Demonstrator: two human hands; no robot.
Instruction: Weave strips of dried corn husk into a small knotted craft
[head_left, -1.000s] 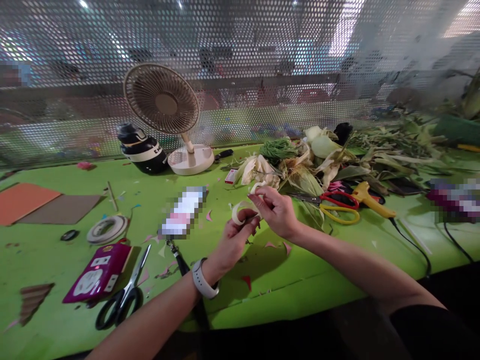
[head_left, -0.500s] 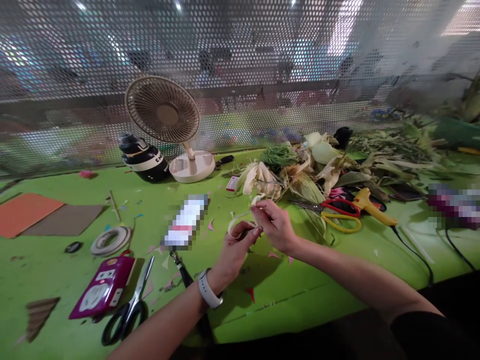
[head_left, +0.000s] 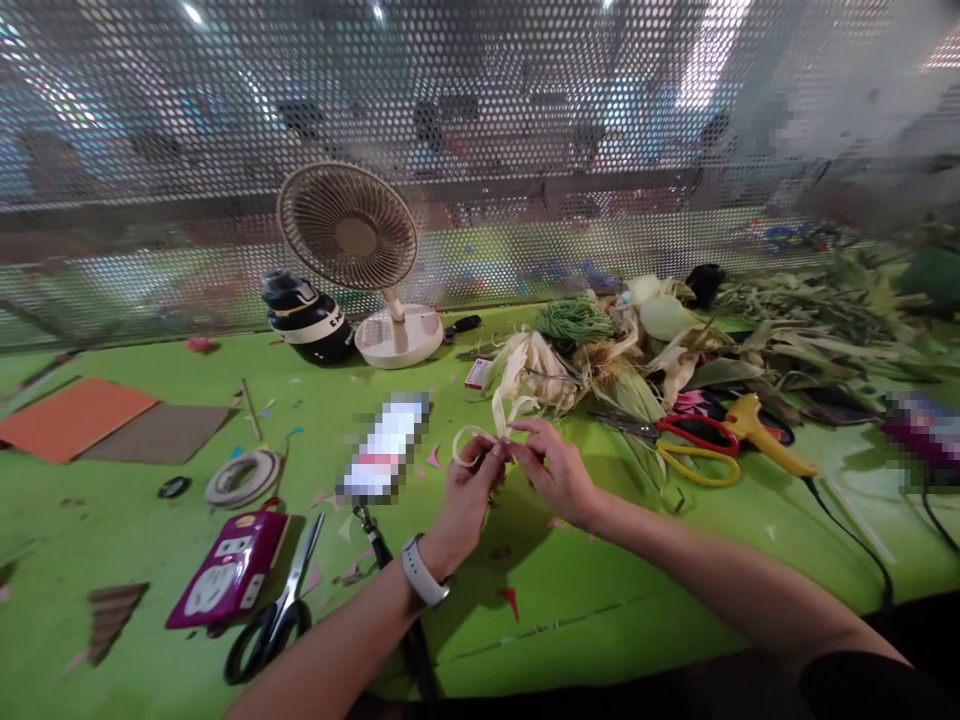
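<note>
A pale strip of corn husk (head_left: 500, 412) curls up and loops to the left between my hands, above the green table. My left hand (head_left: 466, 500), with a white watch at its wrist, is closed, thumb and fingers pinching the strip. From the right, my right hand (head_left: 561, 478) meets it at the same spot. Its thumb and fingertips press at the strip, though the exact grip is partly hidden. Just behind lie a bunch of dried husks (head_left: 536, 370) and a green bundle of thin strands (head_left: 574, 320).
Right of my hands lie red-and-yellow scissors (head_left: 697, 450) and a yellow glue gun (head_left: 769, 440). To the left are a phone (head_left: 386, 447), black-handled scissors (head_left: 274, 610), a purple box (head_left: 229, 568) and a tape roll (head_left: 244, 478). A fan (head_left: 397, 338) and a black bottle (head_left: 311, 325) stand behind.
My hands have drawn closer, with the fingertips now meeting at the strip. The right fingertips have come down a little. The whole view has shifted slightly.
</note>
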